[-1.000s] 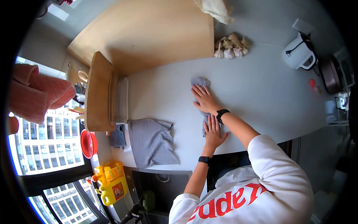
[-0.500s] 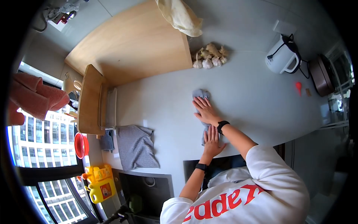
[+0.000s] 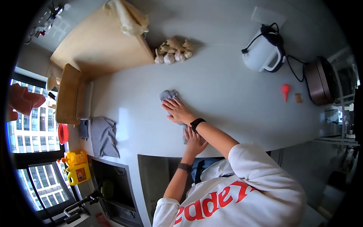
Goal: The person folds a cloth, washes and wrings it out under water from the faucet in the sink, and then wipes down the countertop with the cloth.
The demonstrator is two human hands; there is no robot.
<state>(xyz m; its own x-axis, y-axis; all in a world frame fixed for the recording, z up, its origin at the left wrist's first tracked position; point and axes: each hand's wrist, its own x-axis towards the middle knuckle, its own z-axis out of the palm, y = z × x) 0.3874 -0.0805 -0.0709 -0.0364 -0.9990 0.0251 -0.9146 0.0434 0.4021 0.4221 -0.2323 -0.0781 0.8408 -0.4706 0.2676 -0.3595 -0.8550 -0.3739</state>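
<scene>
A crumpled grey cloth [image 3: 167, 94] lies on the pale countertop [image 3: 227, 113] near the middle of the view. My right hand [image 3: 177, 112] rests flat on its upper part, fingers stretched out, with a black band on the wrist. Closer to my body, my left hand [image 3: 194, 142] is laid flat over the cloth's lower end, its fingers spread and its fingertips close to my right wrist. Much of the cloth is hidden under both hands.
Garlic and ginger [image 3: 172, 53] sit by the back wall beside a large wooden board [image 3: 102, 49]. At right stand a white kettle [image 3: 261, 53] and a brown appliance [image 3: 317, 81], near a red bulb [image 3: 286, 90]. Another grey cloth [image 3: 102, 136] lies left, above the sink [image 3: 113, 185].
The view has shifted, so the counter, kettle and garlic appear farther left. Both hands stay flat on the cloth and also appear farther left in view.
</scene>
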